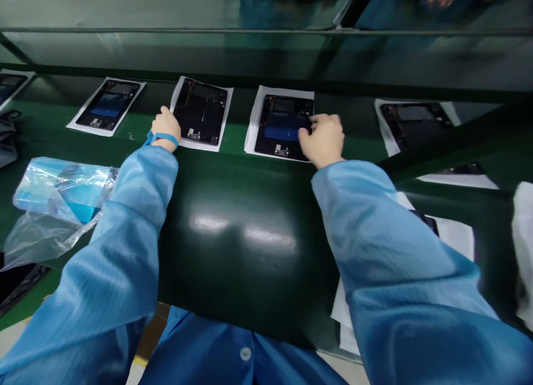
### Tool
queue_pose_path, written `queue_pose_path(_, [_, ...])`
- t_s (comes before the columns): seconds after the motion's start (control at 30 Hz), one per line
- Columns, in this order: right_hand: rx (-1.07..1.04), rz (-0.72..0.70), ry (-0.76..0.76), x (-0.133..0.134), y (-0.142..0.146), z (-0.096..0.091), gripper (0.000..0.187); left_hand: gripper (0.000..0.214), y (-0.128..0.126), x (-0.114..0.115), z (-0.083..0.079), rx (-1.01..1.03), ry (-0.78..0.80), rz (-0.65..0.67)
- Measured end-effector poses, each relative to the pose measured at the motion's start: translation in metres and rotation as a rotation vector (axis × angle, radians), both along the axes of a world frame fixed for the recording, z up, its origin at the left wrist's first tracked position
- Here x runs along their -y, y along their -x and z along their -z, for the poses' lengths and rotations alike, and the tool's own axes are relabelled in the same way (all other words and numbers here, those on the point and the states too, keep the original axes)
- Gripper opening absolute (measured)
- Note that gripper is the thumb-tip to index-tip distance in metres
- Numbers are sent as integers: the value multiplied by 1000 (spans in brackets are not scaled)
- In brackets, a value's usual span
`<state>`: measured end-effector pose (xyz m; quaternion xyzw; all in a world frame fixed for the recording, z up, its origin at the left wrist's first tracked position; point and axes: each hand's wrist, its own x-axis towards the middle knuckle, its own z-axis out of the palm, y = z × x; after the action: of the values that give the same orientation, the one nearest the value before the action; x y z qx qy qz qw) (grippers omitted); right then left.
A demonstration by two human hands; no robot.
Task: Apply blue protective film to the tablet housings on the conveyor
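Here the right hand point(322, 138) is laid open-fingered on the right edge of a dark panel point(280, 126), whose long axis runs near to far. The left hand point(166, 128) is curled against the left edge of the next panel point(200, 113) leftward, and its grip cannot be told.

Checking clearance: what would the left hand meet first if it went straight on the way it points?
Likely the white sheet under the dark panel, just beyond the left hand; depth is unclear.

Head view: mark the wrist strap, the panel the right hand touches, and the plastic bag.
wrist strap point(165, 138), head view, blue band around the left wrist.
touched panel point(280, 125), head view, its blue middle patch.
plastic bag point(54, 213), head view, crinkled film, mid-bag.
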<state>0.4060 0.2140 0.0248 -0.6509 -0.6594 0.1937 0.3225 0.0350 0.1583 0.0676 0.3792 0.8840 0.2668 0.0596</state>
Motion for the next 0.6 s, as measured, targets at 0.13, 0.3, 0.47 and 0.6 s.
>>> queue_pose_path(0.13, [-450, -254, 243, 52, 56, -1, 18, 10, -7, 12, -19, 197, -153, -25])
queue_pose_path(0.3, [-969, -434, 678, 120, 99, -2, 64, 13, -35, 95, -22, 424, -266, -60])
queue_pose_path(0.47, [-1094, -550, 794, 183, 91, -12, 69, 13, -78, 236, 0, 583, -343, 82])
queue_pose_path(0.6, [-1116, -386, 792, 231, 65, -10, 32, 26, -89, 308, 7, 601, -238, 243])
